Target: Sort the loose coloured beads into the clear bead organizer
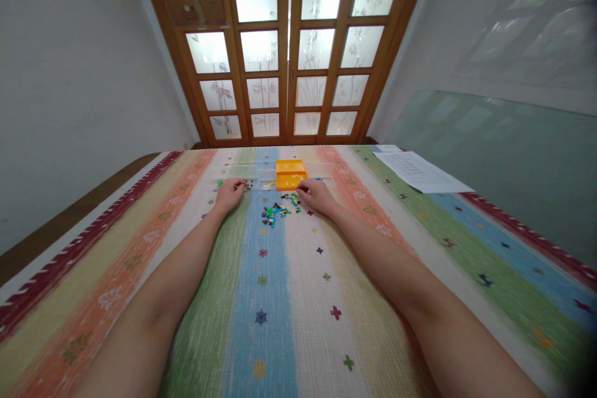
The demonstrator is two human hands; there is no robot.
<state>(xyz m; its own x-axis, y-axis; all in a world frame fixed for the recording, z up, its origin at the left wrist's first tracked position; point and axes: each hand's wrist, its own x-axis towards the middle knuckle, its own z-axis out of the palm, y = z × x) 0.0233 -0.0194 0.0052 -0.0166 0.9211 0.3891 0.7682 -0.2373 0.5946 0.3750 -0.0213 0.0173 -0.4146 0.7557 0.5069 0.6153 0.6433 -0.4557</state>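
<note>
Both my arms stretch far out over a striped, many-coloured cloth (280, 298). My left hand (230, 192) rests with its fingers curled at a clear plastic tray (233, 172); whether it holds anything is too small to see. My right hand (316, 192) lies fingers bent beside an orange box (290, 174), also closed on something I cannot make out. Between the hands lies a scatter of several small coloured pieces (277, 209), green, blue and dark.
Sheets of white paper (422, 171) lie at the far right of the cloth. A glass pane (504, 155) leans on the right wall. Wooden doors with frosted panes (284, 50) stand beyond the table's far edge.
</note>
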